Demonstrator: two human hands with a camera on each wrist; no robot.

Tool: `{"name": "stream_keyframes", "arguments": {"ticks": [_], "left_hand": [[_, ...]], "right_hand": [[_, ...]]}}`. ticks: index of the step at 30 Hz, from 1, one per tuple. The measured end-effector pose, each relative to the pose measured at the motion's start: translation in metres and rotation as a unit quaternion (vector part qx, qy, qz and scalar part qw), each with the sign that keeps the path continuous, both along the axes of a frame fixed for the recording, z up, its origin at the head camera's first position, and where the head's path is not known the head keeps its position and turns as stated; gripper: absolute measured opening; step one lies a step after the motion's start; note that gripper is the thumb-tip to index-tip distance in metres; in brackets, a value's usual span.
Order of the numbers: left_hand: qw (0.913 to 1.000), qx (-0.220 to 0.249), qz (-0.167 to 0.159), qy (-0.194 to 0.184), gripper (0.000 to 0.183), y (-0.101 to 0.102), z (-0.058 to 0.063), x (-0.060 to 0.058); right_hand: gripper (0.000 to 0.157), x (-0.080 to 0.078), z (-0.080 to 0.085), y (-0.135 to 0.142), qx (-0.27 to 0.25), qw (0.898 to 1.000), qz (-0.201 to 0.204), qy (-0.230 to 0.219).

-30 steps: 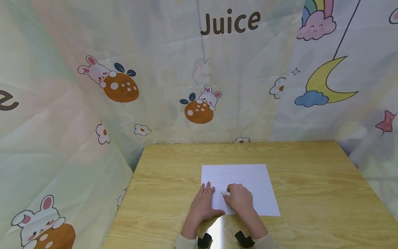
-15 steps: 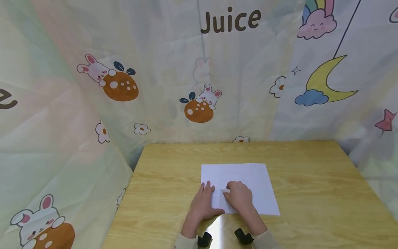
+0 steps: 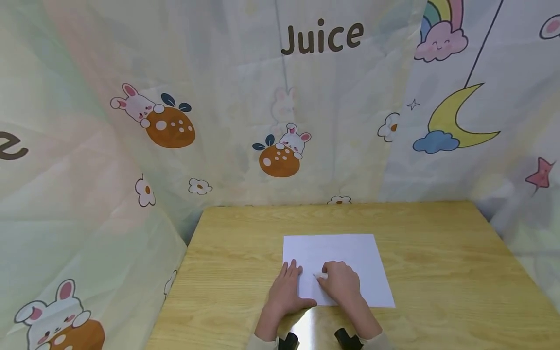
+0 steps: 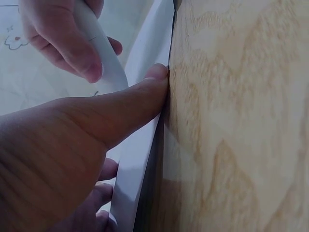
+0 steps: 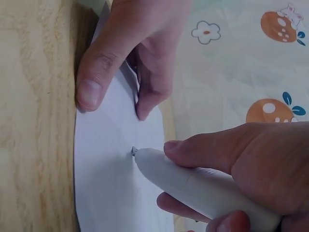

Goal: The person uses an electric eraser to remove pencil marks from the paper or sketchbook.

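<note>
A white sheet of paper (image 3: 367, 277) lies on the wooden table in the head view. My left hand (image 3: 286, 290) rests spread on its left part, thumb out along the near edge. In the left wrist view the left thumb (image 4: 130, 108) presses that edge. My right hand (image 3: 342, 282) grips a thick white pen-shaped tool (image 5: 188, 182) with a small metal tip. The tip meets or nearly meets the paper to the right of the left hand; exact contact is unclear. The right hand hides part of the tool in the head view.
The wooden table (image 3: 446, 262) extends around the paper on all sides. A printed curtain (image 3: 236, 107) with rabbits and oranges hangs behind and beside it. A black wrist mount (image 3: 347, 339) sits at the right cuff.
The right hand and the white tool have shifted slightly to the right and toward the body. My left hand stays in place on the paper. The head view has tilted a little.
</note>
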State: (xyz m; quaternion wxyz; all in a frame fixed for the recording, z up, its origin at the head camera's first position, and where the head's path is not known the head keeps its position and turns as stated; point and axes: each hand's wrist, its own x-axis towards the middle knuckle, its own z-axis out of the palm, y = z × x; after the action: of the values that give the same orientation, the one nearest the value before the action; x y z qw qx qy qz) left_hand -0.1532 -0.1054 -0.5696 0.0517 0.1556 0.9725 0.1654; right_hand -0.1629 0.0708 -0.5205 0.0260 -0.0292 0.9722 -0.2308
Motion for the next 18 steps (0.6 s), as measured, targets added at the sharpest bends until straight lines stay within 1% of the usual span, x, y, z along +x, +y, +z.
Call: {"name": "stream_keyframes", "arguments": {"ticks": [5,9,13,18], "left_hand": [[0.9999,-0.008,-0.005,0.012,0.101,-0.0012,0.0013,-0.0045],[0.9999,-0.013,-0.007,0.004,0.103,-0.0009,0.0011,-0.0062],[0.9999,-0.010,-0.004,0.004,0.103,-0.0005,-0.0003,-0.0054],[1.0000,-0.006,0.000,0.004,0.103,-0.0018,-0.0033,-0.0018]], "right_hand": [[0.020,-0.0016,0.0006,-0.0005,-0.002,1.000,0.002,0.011],[0.020,-0.0019,0.0002,-0.0017,0.004,1.000,-0.003,0.004],[0.020,-0.0009,0.0003,-0.0035,0.004,1.000,0.002,0.008],[0.020,0.0055,-0.0014,-0.0050,0.000,1.000,0.002,0.002]]}}
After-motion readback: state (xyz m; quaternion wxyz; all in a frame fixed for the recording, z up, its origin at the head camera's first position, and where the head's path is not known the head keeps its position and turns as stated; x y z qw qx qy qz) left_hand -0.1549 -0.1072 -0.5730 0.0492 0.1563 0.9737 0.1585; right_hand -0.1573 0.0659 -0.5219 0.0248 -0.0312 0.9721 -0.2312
